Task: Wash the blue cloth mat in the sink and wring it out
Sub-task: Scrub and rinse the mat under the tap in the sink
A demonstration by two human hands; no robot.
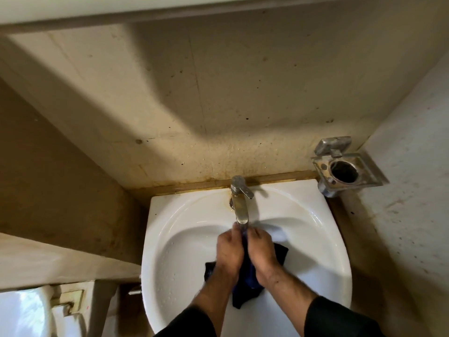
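The wet, dark blue cloth mat (250, 276) hangs bunched in the white sink (184, 239), directly under the spout of the metal tap (240, 203). My left hand (229, 251) and my right hand (262, 254) grip the mat side by side, with a fold of cloth pressed between them. The fingertips of both hands reach up to the tap's outlet. Corners of the mat stick out left, right and below my wrists. I cannot make out whether water runs from the tap.
A metal wall holder (345, 166) with a round hole juts out at the right of the sink. Stained walls close in behind and on both sides. A white toilet tank (21, 310) stands at the lower left.
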